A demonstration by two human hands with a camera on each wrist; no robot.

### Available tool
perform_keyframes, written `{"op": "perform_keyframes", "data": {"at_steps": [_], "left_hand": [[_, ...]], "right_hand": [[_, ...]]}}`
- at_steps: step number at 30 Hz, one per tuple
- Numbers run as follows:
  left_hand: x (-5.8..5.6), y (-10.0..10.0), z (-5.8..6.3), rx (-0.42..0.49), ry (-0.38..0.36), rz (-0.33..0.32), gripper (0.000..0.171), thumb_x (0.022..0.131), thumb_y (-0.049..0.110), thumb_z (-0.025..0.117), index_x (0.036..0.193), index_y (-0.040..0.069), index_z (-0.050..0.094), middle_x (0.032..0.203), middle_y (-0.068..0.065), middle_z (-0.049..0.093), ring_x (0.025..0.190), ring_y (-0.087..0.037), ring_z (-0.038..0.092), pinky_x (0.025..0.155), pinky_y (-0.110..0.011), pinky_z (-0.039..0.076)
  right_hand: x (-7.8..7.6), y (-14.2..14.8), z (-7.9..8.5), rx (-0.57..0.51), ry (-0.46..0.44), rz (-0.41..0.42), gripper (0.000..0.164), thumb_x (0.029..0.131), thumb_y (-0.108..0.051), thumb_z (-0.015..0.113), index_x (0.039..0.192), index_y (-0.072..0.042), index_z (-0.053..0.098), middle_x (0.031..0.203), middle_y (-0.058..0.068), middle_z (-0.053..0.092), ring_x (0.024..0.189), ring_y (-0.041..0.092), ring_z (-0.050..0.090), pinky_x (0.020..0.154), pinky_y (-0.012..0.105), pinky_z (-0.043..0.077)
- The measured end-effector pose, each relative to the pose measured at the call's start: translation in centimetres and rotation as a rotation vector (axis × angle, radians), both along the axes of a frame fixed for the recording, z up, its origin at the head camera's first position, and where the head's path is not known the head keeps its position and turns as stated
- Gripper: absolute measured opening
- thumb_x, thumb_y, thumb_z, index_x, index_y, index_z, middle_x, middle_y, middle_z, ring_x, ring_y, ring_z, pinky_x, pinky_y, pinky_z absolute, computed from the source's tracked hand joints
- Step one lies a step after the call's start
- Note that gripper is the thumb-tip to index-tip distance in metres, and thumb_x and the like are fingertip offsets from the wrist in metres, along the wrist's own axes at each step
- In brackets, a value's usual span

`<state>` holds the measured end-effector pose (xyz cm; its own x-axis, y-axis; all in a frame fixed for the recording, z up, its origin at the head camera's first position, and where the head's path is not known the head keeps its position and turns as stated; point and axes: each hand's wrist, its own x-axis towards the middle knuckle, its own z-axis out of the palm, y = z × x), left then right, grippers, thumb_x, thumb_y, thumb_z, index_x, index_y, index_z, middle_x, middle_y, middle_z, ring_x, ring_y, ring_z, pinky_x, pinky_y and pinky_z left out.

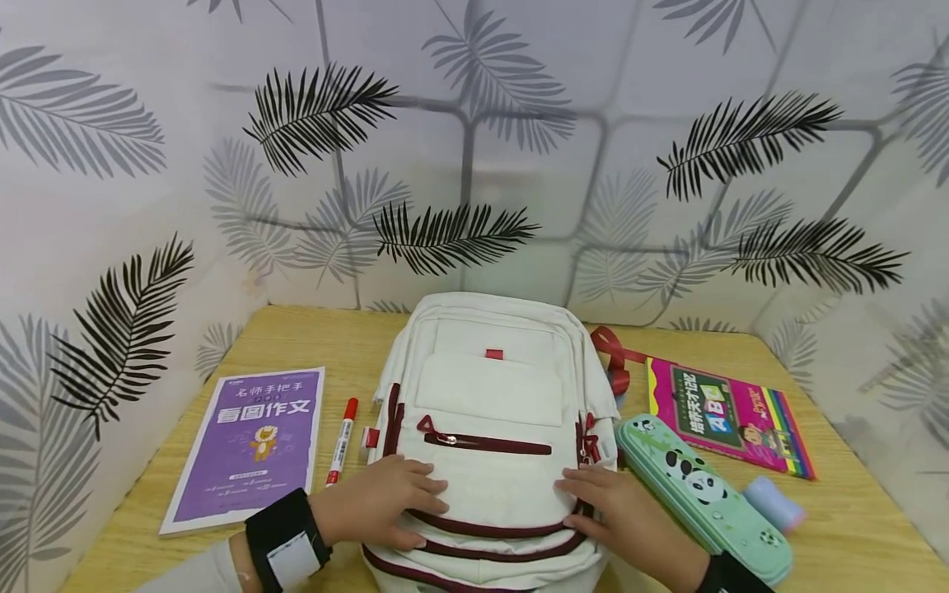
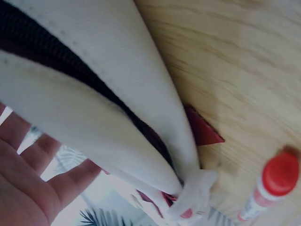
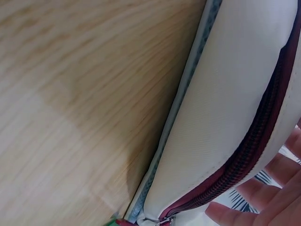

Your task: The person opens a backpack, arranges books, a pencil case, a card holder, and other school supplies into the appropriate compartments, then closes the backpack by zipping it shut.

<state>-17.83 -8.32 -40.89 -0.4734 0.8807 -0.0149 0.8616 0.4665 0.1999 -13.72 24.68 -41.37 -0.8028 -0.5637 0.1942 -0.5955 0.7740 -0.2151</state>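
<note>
A white backpack (image 1: 489, 486) with dark red zippers lies front side up on the wooden table. My left hand (image 1: 381, 498) rests on its lower left side with the fingers spread. On the lower right side lies my right hand (image 1: 623, 506), its fingertips at the edge of the front pocket. In the left wrist view, the left fingers (image 2: 75, 181) reach over the bag's rounded edge, beside a dark zipper. The right wrist view has the right fingers (image 3: 258, 193) extended next to a dark red zipper (image 3: 235, 165).
Left of the bag lie a purple workbook (image 1: 259, 453) and a red-capped marker (image 1: 343, 441). To the right are a mint panda pencil case (image 1: 704, 494), a blue cylindrical item (image 1: 773, 502) and a colourful ABC book (image 1: 730, 416). A leaf-patterned curtain (image 1: 519, 165) hangs behind the table.
</note>
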Motion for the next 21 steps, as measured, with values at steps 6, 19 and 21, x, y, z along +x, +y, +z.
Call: {"op": "perform_keyframes", "data": {"at_steps": [6,19,21], "left_hand": [[-0.9,-0.6,-0.1,0.016,-0.001,0.003,0.035,0.077,0.035,0.065,0.111,0.026,0.064,0.119,0.005,0.058,0.117,-0.022,0.049,0.095,-0.039,0.038],[-1.7,-2.6,-0.3,0.012,-0.009,0.041,0.034,0.075,0.029,0.068,0.109,0.025,0.065,0.12,0.005,0.058,0.119,-0.021,0.047,0.096,-0.041,0.037],[-1.8,-2.9,-0.4,0.018,-0.009,0.044,0.033,0.075,0.029,0.068,0.108,0.025,0.066,0.12,0.005,0.058,0.119,-0.021,0.047,0.096,-0.04,0.037]], "right_hand": [[-0.1,-1.2,0.2,-0.013,-0.135,-0.056,0.032,0.08,-0.027,0.064,0.109,-0.011,0.063,0.114,0.01,0.06,0.107,0.029,0.054,0.089,0.046,0.042],[0.7,-4.1,-0.2,-0.025,-0.106,-0.11,0.031,0.079,-0.023,0.066,0.106,-0.009,0.065,0.113,0.014,0.06,0.107,0.035,0.052,0.089,0.049,0.041],[0.7,-4.4,-0.3,-0.022,-0.105,-0.112,0.031,0.079,-0.023,0.066,0.106,-0.008,0.065,0.113,0.014,0.061,0.107,0.036,0.052,0.089,0.05,0.04]]}}
